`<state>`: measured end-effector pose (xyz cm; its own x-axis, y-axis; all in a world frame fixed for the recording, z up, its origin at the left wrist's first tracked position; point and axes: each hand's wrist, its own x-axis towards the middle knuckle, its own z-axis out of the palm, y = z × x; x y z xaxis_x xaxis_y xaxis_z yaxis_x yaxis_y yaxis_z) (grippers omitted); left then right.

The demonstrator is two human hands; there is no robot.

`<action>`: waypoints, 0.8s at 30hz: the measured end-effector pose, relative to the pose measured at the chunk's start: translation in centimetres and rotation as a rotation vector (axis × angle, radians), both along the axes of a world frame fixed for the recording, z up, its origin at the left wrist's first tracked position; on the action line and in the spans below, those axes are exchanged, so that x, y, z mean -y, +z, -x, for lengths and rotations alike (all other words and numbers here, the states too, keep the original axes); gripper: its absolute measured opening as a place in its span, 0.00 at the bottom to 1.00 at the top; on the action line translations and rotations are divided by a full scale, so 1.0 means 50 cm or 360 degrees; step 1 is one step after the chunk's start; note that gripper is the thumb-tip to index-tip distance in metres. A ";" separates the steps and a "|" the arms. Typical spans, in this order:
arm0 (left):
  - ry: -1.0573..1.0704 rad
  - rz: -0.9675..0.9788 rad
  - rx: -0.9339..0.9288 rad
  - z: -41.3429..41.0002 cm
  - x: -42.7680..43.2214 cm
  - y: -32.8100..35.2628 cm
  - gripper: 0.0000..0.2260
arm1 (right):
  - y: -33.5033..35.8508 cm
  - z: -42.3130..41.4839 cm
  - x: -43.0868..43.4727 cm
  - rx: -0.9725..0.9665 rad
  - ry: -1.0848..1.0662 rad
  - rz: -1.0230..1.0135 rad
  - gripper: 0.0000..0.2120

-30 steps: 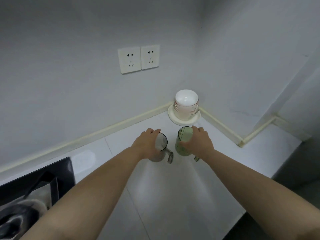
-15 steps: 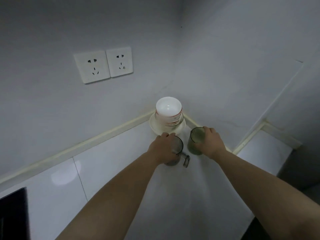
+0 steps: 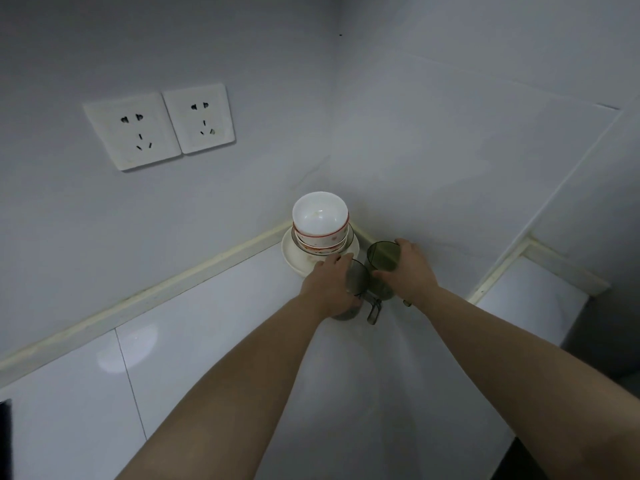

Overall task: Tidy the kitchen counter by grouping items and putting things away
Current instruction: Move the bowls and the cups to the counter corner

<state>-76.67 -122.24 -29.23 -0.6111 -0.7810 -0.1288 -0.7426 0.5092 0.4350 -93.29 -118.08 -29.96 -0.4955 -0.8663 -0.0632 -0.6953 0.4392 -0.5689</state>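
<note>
Two glass mugs stand side by side in the counter's back corner. My left hand (image 3: 330, 289) grips the grey mug (image 3: 356, 278), whose handle points toward me. My right hand (image 3: 410, 271) grips the green mug (image 3: 381, 258) from its right side. Both mugs sit just in front of a stack of white bowls (image 3: 320, 223) with red trim, which rests on a cream plate (image 3: 294, 254) tight in the corner. The green mug stands close to the right wall's trim.
The white counter (image 3: 207, 358) runs left and toward me. Two wall sockets (image 3: 159, 128) sit on the back wall. A cream sealing strip lines the walls. A lower white ledge (image 3: 530, 299) lies right. A dark edge (image 3: 5, 438) shows at far left.
Both hands have pushed the two mugs further back into the corner, up against the plate of bowls. The view has shifted right, so the stove at left has almost left the picture.
</note>
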 end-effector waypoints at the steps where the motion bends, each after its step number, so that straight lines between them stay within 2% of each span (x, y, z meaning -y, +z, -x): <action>1: -0.0011 -0.0007 0.0001 0.006 0.002 0.002 0.41 | -0.002 0.002 0.003 0.0010 -0.0011 0.0007 0.42; 7: 0.0046 -0.0049 -0.0042 0.022 0.009 -0.004 0.41 | -0.009 0.007 0.016 0.0013 -0.0055 0.0013 0.41; 11: 0.0077 -0.0079 -0.0064 0.029 0.012 -0.008 0.41 | -0.010 0.012 0.018 0.0129 -0.0115 0.0056 0.42; 17: 0.0057 -0.0118 -0.0211 0.029 0.013 -0.014 0.36 | -0.006 0.007 0.005 0.0205 -0.0056 0.0075 0.40; 20: 0.0023 -0.0099 -0.0223 0.021 0.013 -0.017 0.39 | 0.006 -0.001 -0.008 0.0231 -0.0087 0.0078 0.43; 24: 0.0043 0.0103 -0.0245 0.005 0.016 -0.016 0.43 | 0.031 -0.016 -0.025 0.0197 -0.0160 0.0178 0.36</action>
<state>-76.93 -123.04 -30.02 -0.5982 -0.8012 0.0160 -0.6835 0.5206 0.5117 -92.48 -116.85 -28.43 -0.5743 -0.8179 -0.0349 -0.5730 0.4320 -0.6964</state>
